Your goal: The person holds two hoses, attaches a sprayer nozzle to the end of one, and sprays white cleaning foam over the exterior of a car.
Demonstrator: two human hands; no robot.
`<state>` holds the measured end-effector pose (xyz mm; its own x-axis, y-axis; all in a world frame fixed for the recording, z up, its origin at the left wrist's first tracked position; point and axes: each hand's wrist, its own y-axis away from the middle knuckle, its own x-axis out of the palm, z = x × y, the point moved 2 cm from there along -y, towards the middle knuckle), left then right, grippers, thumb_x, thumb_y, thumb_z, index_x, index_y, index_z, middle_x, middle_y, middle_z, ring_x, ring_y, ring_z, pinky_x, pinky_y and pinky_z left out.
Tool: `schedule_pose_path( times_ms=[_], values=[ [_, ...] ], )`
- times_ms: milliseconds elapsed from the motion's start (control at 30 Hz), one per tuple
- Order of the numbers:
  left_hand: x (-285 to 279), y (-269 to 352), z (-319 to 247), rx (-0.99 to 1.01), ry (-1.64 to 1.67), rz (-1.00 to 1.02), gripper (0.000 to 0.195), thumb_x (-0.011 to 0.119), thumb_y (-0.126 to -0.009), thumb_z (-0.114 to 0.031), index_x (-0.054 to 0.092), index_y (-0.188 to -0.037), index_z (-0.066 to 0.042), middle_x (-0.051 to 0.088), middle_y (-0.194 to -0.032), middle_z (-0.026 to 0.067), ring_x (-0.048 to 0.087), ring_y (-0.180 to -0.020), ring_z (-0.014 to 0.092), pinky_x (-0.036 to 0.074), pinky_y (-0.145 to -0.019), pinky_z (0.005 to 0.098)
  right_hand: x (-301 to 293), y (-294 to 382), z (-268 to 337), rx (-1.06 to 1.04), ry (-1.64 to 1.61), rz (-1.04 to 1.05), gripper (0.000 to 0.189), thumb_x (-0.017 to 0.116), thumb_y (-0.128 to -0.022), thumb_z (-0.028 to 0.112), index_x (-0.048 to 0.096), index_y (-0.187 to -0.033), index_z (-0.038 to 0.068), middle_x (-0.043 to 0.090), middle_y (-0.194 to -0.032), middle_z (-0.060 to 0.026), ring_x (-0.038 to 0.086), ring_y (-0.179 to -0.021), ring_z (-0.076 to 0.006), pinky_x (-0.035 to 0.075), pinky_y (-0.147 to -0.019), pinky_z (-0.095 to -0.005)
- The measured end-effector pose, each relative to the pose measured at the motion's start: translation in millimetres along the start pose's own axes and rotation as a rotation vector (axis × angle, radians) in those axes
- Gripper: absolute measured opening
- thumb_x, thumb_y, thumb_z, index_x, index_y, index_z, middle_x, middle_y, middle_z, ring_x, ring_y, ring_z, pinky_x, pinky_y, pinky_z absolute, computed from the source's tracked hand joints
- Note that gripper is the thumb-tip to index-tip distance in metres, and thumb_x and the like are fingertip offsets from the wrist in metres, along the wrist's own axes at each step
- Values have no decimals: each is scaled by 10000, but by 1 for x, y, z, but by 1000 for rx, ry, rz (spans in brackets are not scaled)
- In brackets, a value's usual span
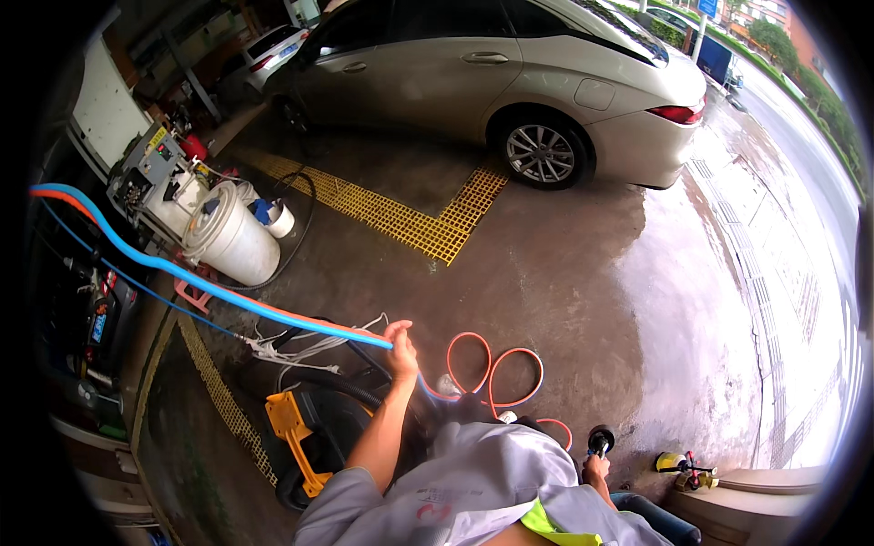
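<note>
My left hand (403, 347) is raised in front of me, its fingers closed around a blue and orange hose (273, 310). From there the hose stretches up to the far left. Below my hand it drops to the floor and lies in orange loops (517, 351) near my feet. Low at my right side, my right hand (596, 469) grips a hand tool with a round black head (601, 439). My arm and shirt partly hide the tool's rear end and the hose's lower run.
A beige sedan (423, 82) stands ahead, beyond yellow floor grating (382, 211). At left are a white barrel (235, 239), a small white bucket (280, 220) and a machine with a control panel (157, 153). Beside my left arm sits a black and yellow machine (293, 430); grey cables (307, 348) lie behind it.
</note>
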<state>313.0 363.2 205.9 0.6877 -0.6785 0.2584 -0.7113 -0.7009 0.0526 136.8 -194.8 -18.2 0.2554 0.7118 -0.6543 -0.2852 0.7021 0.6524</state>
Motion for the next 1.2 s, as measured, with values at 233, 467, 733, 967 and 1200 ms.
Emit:
schedule_pose_path(
  times_ms=[233,467,733,967,1200],
  values=[
    [7,-16,4,58,-14,14,173,504,-935,-128,663,-938,-60,352,-547,-69,261,-384,35,199,-355,218,-13,12,0,-29,15,-25,256,610,-884,206,660,-1055,22,678,-732,-128,667,-611,-251,524,-538,-407],
    [4,-17,7,62,-30,7,179,530,-978,-202,673,-929,-106,321,-510,-78,238,-388,34,179,-356,225,-9,9,-24,-12,-1,-17,351,601,-881,238,670,-1141,14,718,-964,-220,729,-769,-334,579,-655,-439],
    [19,-6,-6,6,-27,-5,188,490,-969,-178,658,-972,-93,340,-570,-69,276,-438,28,206,-387,197,11,-28,-57,-105,79,-158,251,582,-840,140,692,-1002,-15,728,-835,-166,728,-712,-265,564,-642,-401],
    [45,-2,-9,1,5,42,187,479,-986,-171,656,-983,-109,336,-575,-79,279,-452,23,203,-399,198,9,-42,-63,-85,17,-146,268,569,-850,157,681,-1048,15,700,-781,-141,692,-651,-255,540,-571,-403],
    [77,3,-20,13,36,66,194,471,-984,-192,644,-996,-104,321,-572,-78,276,-454,31,204,-414,209,-16,-1,-23,-7,-23,-31,335,553,-847,187,674,-1089,-10,716,-982,-250,727,-882,-384,578,-759,-461]
  ],
)
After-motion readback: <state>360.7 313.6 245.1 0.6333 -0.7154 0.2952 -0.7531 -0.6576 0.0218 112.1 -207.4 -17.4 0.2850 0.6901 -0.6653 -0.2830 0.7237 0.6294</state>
